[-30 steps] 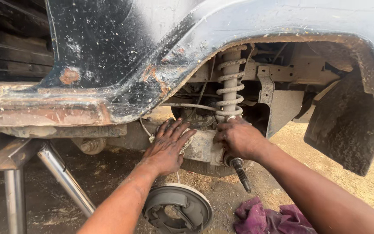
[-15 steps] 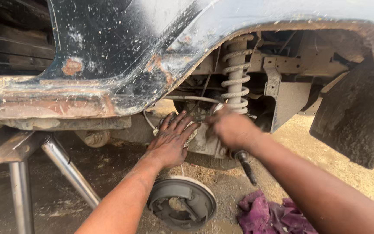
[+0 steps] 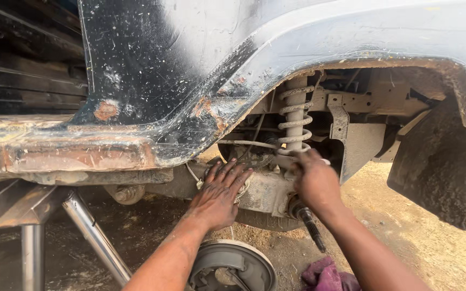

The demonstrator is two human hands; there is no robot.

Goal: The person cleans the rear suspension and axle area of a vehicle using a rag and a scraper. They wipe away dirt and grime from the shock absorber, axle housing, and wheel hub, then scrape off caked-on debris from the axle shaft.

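Note:
Under a worn dark car body, inside the wheel arch point(image 3: 384, 64), a rear axle housing point(image 3: 262, 194) runs across with a bare splined shaft end point(image 3: 311, 229) sticking out. My left hand point(image 3: 219, 194) lies flat with fingers spread on the housing's left part. My right hand point(image 3: 314, 180) is curled over the housing top at the foot of the pale coil spring point(image 3: 295, 121); whether it grips anything is hidden by its back. A thin white cable point(image 3: 246, 144) runs behind both hands.
A brake drum backing plate point(image 3: 233, 267) lies on the sandy ground below my left arm. A magenta rag point(image 3: 324, 276) sits beside it. A shiny metal stand point(image 3: 90, 229) props the rusty sill at left. A mud flap point(image 3: 440, 167) hangs at right.
The view has shifted closer and slightly left. My right hand has risen from around the shaft end toward the spring base; my left hand stays on the housing.

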